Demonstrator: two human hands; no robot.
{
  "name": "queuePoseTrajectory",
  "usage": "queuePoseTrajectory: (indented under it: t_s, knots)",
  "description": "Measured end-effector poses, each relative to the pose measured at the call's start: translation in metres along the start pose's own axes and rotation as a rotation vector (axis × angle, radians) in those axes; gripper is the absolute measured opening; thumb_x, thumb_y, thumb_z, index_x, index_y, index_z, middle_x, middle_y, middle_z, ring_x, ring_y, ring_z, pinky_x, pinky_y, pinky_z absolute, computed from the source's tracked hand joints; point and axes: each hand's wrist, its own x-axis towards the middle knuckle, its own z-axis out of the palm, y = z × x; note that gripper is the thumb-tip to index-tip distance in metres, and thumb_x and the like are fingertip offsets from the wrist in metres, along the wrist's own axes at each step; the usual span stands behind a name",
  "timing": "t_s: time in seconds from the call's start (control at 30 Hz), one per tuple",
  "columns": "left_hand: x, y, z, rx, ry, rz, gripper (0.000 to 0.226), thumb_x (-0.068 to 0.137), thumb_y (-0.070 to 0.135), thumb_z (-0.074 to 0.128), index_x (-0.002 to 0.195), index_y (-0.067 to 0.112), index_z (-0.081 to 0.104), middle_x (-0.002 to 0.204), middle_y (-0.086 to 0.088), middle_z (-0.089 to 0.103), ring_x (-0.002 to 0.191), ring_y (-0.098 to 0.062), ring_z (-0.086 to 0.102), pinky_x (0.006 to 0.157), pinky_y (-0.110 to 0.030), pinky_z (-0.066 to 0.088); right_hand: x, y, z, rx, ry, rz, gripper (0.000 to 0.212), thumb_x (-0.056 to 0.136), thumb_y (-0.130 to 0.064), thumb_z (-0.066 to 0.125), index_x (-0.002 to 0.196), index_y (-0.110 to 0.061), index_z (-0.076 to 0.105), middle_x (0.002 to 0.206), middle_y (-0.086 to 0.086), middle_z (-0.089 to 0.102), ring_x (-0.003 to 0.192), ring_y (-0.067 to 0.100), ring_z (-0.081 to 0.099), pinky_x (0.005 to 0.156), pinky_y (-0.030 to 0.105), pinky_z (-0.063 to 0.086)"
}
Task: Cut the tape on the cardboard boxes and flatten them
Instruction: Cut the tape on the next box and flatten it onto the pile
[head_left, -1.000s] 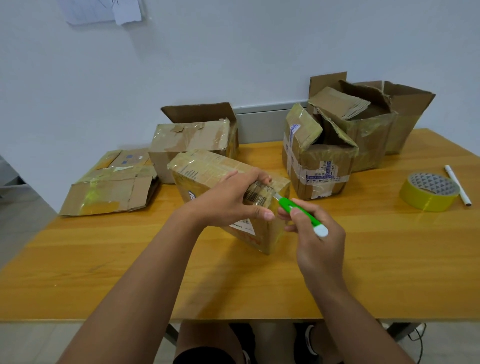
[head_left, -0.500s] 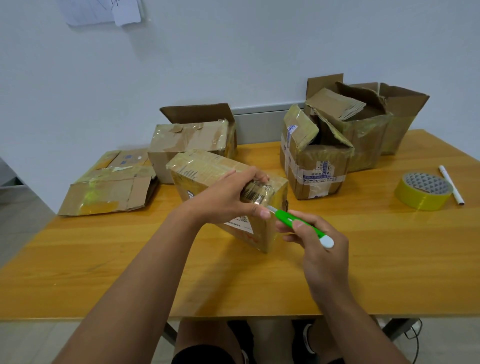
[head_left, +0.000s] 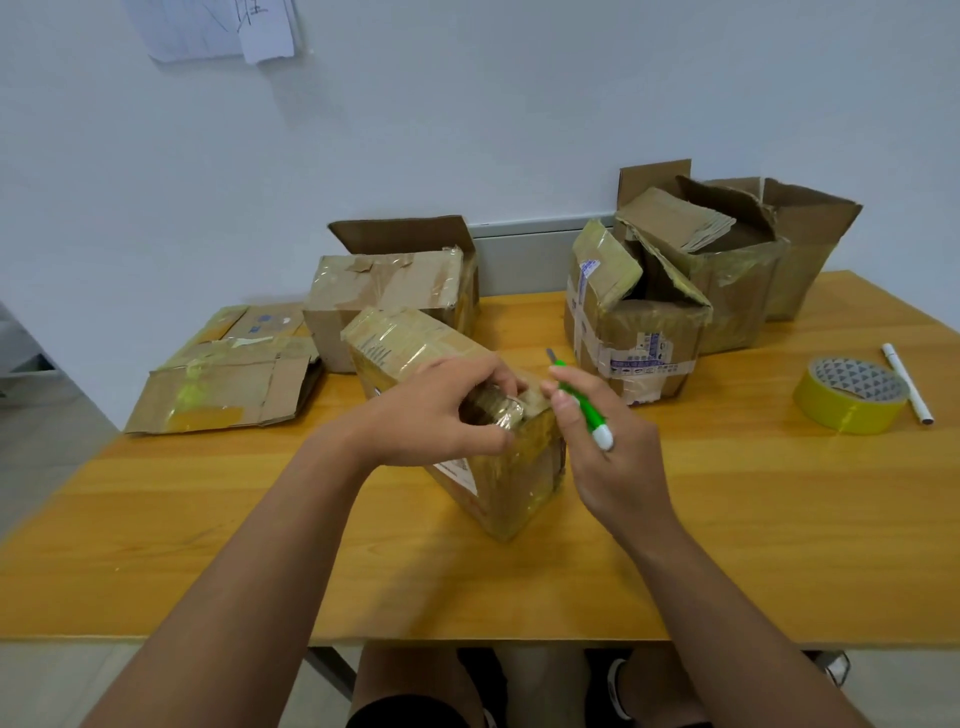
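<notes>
A taped cardboard box (head_left: 498, 478) stands tilted on the wooden table (head_left: 727, 545), straight in front of me. My left hand (head_left: 436, 415) grips its near top end, fingers curled over a peeled wad of tape. My right hand (head_left: 608, 447) holds a green utility knife (head_left: 582, 402) just right of the box; the blade points up and away, clear of the cardboard.
A flattened box (head_left: 228, 384) lies at the left edge. A taped box (head_left: 389, 296) stands behind the one I hold. Open boxes (head_left: 639, 322) (head_left: 727, 265) cluster at the back right. A yellow tape roll (head_left: 847, 395) and a white marker (head_left: 906, 382) lie at the right.
The knife has lifted off the box's end, and its blade now points upward. My right hand has moved up beside the box. My left hand keeps its grip on the top end.
</notes>
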Motion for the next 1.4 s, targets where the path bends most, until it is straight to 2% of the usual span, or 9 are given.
queuePoseTrajectory:
  t_s: [0.27, 0.33, 0.47, 0.6, 0.8, 0.9, 1.1, 1.27, 1.4]
  knots:
    - [-0.012, -0.013, 0.017, -0.017, 0.169, 0.005, 0.029, 0.087, 0.048, 0.061, 0.111, 0.034, 0.060, 0.135, 0.017, 0.039, 0.128, -0.003, 0.034, 0.108, -0.036, 0.037, 0.008, -0.001, -0.006, -0.149, -0.160, 0.028, 0.056, 0.080, -0.043, 0.072, 0.129, -0.024, 0.050, 0.117, -0.016, 0.065, 0.098, 0.001, 0.062, 0.078, 0.023, 0.054]
    - [-0.012, -0.015, 0.020, 0.002, 0.241, -0.010, 0.023, 0.095, 0.039, 0.059, 0.116, 0.030, 0.060, 0.135, 0.014, 0.039, 0.129, -0.003, 0.034, 0.110, -0.038, 0.037, 0.012, -0.002, -0.008, -0.195, -0.196, 0.055, 0.057, 0.080, -0.045, 0.073, 0.128, -0.026, 0.049, 0.116, -0.018, 0.065, 0.092, 0.001, 0.064, 0.078, 0.026, 0.054]
    - [-0.007, -0.011, 0.021, 0.044, 0.239, -0.006, 0.045, 0.097, 0.037, 0.058, 0.139, 0.026, 0.048, 0.145, 0.011, 0.035, 0.137, -0.006, 0.031, 0.115, -0.038, 0.034, 0.015, -0.004, -0.009, -0.245, -0.198, 0.088, 0.049, 0.081, -0.044, 0.072, 0.123, -0.030, 0.050, 0.108, -0.025, 0.063, 0.081, 0.005, 0.066, 0.075, 0.034, 0.057]
    - [-0.007, -0.011, 0.020, 0.034, 0.221, -0.026, 0.051, 0.095, 0.039, 0.060, 0.142, 0.025, 0.044, 0.146, 0.010, 0.033, 0.137, -0.006, 0.029, 0.116, -0.035, 0.030, 0.018, -0.008, -0.004, -0.303, -0.186, 0.072, 0.045, 0.083, -0.044, 0.070, 0.121, -0.027, 0.051, 0.106, -0.019, 0.064, 0.075, 0.007, 0.066, 0.070, 0.039, 0.056]
    - [-0.008, -0.020, 0.025, 0.237, 0.456, -0.142, 0.042, 0.087, 0.063, 0.054, 0.108, 0.027, 0.056, 0.113, 0.011, 0.046, 0.108, -0.010, 0.039, 0.088, -0.026, 0.040, 0.024, -0.010, -0.001, -0.351, -0.192, 0.106, 0.037, 0.081, -0.047, 0.067, 0.110, -0.034, 0.047, 0.098, -0.013, 0.069, 0.070, 0.007, 0.065, 0.062, 0.041, 0.055]
    - [-0.010, -0.026, 0.036, 0.292, 0.569, -0.118, 0.037, 0.094, 0.055, 0.047, 0.099, 0.024, 0.066, 0.100, 0.010, 0.053, 0.098, -0.012, 0.047, 0.079, -0.027, 0.042, 0.020, -0.007, 0.000, -0.351, -0.173, 0.107, 0.037, 0.081, -0.048, 0.068, 0.107, -0.033, 0.047, 0.098, -0.010, 0.071, 0.077, 0.008, 0.067, 0.065, 0.040, 0.056]
    - [-0.015, -0.029, 0.038, 0.286, 0.580, -0.066, 0.047, 0.094, 0.050, 0.042, 0.115, 0.022, 0.073, 0.097, 0.008, 0.060, 0.094, -0.008, 0.050, 0.075, -0.024, 0.041, 0.015, -0.009, 0.004, -0.368, -0.140, 0.099, 0.040, 0.084, -0.045, 0.068, 0.113, -0.023, 0.051, 0.104, -0.010, 0.070, 0.083, 0.010, 0.067, 0.068, 0.038, 0.057]
    - [-0.019, -0.029, 0.038, 0.315, 0.542, -0.093, 0.048, 0.099, 0.046, 0.042, 0.140, 0.025, 0.056, 0.100, 0.009, 0.057, 0.095, -0.005, 0.045, 0.072, -0.021, 0.033, 0.014, -0.009, 0.006, -0.367, -0.135, 0.102, 0.046, 0.084, -0.047, 0.067, 0.118, -0.020, 0.051, 0.106, -0.019, 0.065, 0.087, 0.008, 0.067, 0.071, 0.035, 0.057]
    - [-0.019, -0.029, 0.038, 0.365, 0.524, -0.109, 0.059, 0.094, 0.053, 0.028, 0.148, 0.034, 0.042, 0.100, 0.009, 0.053, 0.094, -0.008, 0.046, 0.067, -0.024, 0.040, 0.013, -0.010, 0.005, -0.370, -0.131, 0.105, 0.051, 0.081, -0.053, 0.066, 0.118, -0.022, 0.050, 0.100, -0.020, 0.063, 0.086, 0.008, 0.066, 0.071, 0.035, 0.056]
